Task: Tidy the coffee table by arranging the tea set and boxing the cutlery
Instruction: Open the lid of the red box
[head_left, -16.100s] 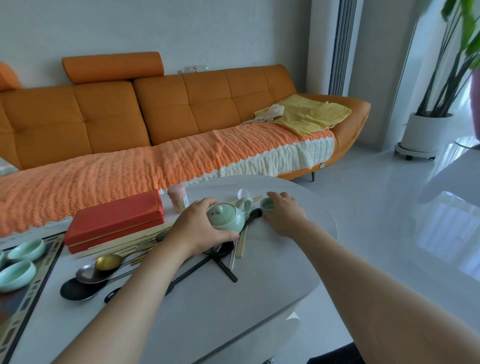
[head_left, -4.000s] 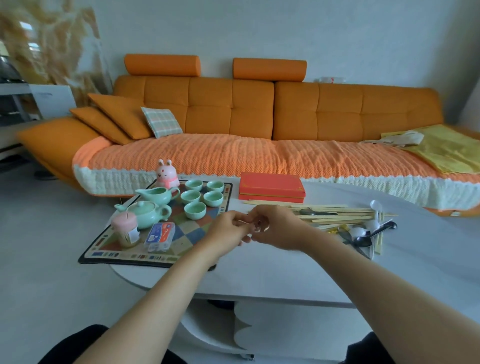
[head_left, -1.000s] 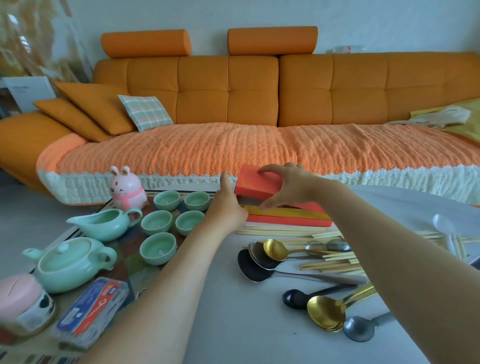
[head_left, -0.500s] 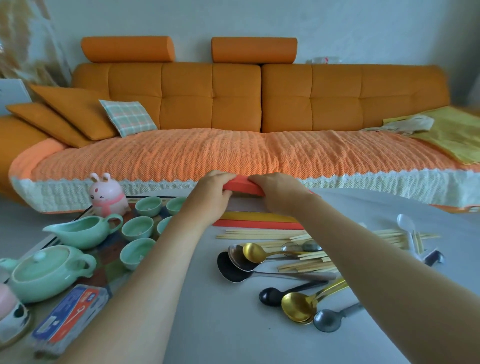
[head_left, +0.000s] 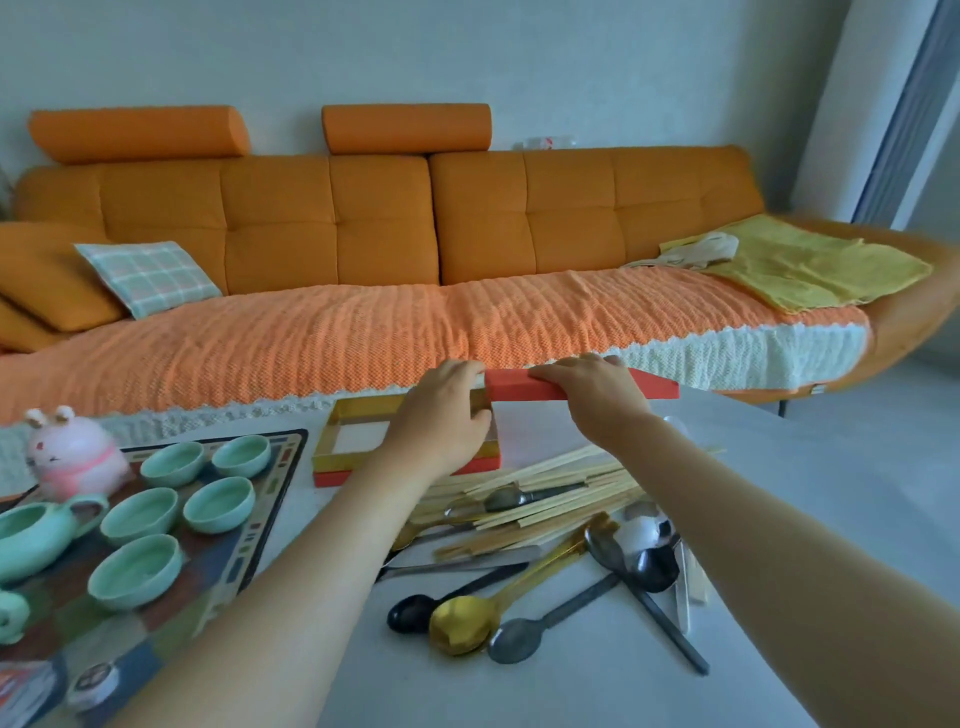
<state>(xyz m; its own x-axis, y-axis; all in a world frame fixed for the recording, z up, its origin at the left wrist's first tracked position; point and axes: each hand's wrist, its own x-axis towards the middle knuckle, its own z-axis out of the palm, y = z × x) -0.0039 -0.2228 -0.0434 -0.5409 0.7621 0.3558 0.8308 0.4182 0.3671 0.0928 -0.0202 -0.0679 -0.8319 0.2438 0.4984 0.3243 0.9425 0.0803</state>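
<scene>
1. We find the table (head_left: 805, 519) strewn with cutlery.
2. The red lid (head_left: 519, 391) is held level above the table's far edge, right of the base. The fingers of the right hand (head_left: 592, 400) curl over it.
3. The open box base (head_left: 332, 460) lies on the table. The left hand (head_left: 441, 421) covers its right end, and we cannot tell what those fingers hold.
4. Chopsticks (head_left: 550, 506) and spoons (head_left: 460, 629) lie loose nearer us.

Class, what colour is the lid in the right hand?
Red; the lid shows best in the head view.
</scene>
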